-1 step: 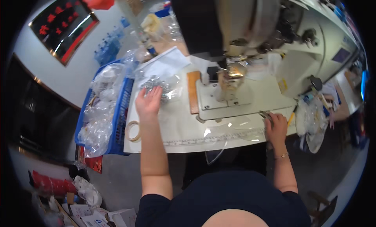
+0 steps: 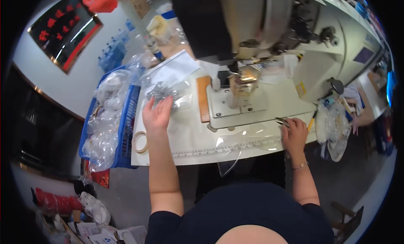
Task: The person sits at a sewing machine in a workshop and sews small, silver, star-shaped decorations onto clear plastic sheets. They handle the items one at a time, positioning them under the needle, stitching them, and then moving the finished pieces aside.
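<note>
My left hand [image 2: 156, 114] is palm up with its fingers spread, at the near edge of a clear plastic bag [image 2: 184, 102] and a heap of small grey, shiny pieces [image 2: 160, 91]. Too small to make out is what those pieces are. Over the right front of the white table [image 2: 189, 136], my right hand [image 2: 296, 135] grips small metal thread snips [image 2: 282, 122], their tips pointing left. Beneath them lies a transparent plastic sheet [image 2: 252, 132], which overhangs the front edge. A sewing machine [image 2: 246, 82] stands between my hands.
A measuring tape strip [image 2: 206, 152] runs along the table's front. To the left are a tape roll [image 2: 140, 141] and a blue basket [image 2: 126, 128] full of clear plastic. White paper [image 2: 179, 65] lies behind the heap. Clear bags [image 2: 334, 130] hang by the right edge.
The whole view has shifted slightly. My left hand has drawn back a little from the heap, toward me. My right hand keeps its grip on the thread snips.
</note>
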`<move>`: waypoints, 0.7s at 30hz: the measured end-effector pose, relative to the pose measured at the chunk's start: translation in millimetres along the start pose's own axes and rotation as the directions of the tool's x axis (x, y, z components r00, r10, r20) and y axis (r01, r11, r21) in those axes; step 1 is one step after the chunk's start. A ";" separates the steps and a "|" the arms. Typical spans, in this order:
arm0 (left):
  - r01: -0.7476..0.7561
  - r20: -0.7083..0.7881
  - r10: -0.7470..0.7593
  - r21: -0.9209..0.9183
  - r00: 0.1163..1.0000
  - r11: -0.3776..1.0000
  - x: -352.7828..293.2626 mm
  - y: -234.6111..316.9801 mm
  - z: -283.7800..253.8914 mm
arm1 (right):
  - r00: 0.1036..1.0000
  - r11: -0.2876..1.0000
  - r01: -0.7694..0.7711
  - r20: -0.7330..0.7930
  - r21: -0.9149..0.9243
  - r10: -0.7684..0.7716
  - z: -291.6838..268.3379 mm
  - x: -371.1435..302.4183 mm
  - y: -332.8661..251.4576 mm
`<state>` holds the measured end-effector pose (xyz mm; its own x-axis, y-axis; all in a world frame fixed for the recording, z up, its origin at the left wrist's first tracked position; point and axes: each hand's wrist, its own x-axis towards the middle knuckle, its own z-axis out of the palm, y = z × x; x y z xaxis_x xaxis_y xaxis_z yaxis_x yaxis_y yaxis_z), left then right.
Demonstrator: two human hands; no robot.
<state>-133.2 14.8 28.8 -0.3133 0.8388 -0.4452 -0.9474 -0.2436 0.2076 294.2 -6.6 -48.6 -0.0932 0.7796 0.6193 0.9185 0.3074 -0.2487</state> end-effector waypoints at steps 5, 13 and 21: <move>-0.371 0.481 -0.154 0.811 0.863 0.453 -51.5 -110.1 -58.4 | 0.984 0.909 0.061 0.128 0.413 -0.125 13.2 8.2 -26.7; -0.726 0.764 -0.246 0.381 0.596 -0.572 -59.4 -195.1 -97.2 | 0.878 0.956 -0.138 0.478 0.260 -0.004 22.3 25.2 -47.0; -0.739 0.783 -0.210 0.408 0.585 -0.537 -63.9 -192.1 -92.4 | 0.762 0.379 -0.412 0.541 0.829 -0.356 -3.4 -0.7 -55.2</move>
<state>62.7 -37.0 -63.1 0.0667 0.9234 0.3781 0.7665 -0.2900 0.5731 244.9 -26.0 -32.8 -0.6059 0.7799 0.1573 0.0679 0.2476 -0.9665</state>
